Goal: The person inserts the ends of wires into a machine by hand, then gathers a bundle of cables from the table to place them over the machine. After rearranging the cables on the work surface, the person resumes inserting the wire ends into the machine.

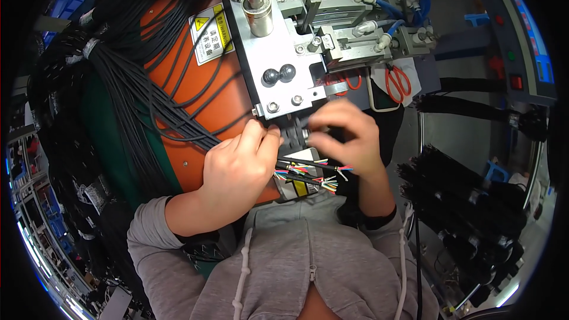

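My left hand (243,157) is closed at the front edge of a metal machine head. Its fingers are wrapped over black cables (189,133) that come from a large bundle on the left. Past these fingers, the cut cable ends show bare, multicoloured wires (302,170). My right hand (352,139) is slightly blurred, with thumb and forefinger apart and nothing visible between them. Both hands flank a dark grey slotted fixture (293,135) below the silver machine block (269,53). What the left fingertips pinch is hidden.
An orange panel (198,95) with a warning label (210,34) lies under the cables. Metal clamps with blue air hoses (385,7) sit at the upper right, near red-handled scissors (398,83). Black cable bundles (468,201) hang at right, below a control box (512,41).
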The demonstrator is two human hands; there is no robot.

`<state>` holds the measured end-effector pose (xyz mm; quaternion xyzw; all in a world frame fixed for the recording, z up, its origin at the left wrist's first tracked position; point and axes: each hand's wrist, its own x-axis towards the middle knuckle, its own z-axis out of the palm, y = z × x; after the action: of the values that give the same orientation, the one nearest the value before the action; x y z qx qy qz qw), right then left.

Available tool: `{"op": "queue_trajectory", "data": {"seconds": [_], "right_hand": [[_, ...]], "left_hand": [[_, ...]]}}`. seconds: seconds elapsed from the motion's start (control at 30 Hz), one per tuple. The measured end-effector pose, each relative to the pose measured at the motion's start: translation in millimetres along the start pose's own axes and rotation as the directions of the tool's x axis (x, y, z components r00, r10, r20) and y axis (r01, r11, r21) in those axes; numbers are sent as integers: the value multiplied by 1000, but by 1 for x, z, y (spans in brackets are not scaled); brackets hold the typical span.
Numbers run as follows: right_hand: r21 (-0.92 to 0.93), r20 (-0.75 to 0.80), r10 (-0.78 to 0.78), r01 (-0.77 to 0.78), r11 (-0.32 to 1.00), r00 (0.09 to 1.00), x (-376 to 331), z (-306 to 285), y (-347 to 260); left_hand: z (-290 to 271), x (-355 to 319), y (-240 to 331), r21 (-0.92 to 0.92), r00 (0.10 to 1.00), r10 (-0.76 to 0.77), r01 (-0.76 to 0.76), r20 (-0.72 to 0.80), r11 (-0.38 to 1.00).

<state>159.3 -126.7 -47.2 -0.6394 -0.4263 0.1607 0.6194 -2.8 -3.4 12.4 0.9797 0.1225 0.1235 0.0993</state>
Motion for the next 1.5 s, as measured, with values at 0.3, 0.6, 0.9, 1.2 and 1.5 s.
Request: {"op": "queue_trajectory", "data": {"seconds": [0.3,0.6,0.9,1.2,1.5], "right_hand": [[327,88,-205,166,930,975,0,2,-19],[-75,-136,-280,272,959,950,-2,22,-35],[-320,-105,-314,267,909,944,-5,23,-39],[372,272,470,-542,754,840,-1,-8,-37],[-369,59,-34,54,928,998,3,12,-24]], "left_hand": [[-9,18,-3,-227,863,202,-335,-462,914],[1,14,-5,-298,920,150,-267,-363,916],[6,11,-4,-214,935,183,-255,-305,943],[6,9,-6,-181,932,255,-306,-258,935],[14,6,1,7,971,219,-220,-96,976]]}}
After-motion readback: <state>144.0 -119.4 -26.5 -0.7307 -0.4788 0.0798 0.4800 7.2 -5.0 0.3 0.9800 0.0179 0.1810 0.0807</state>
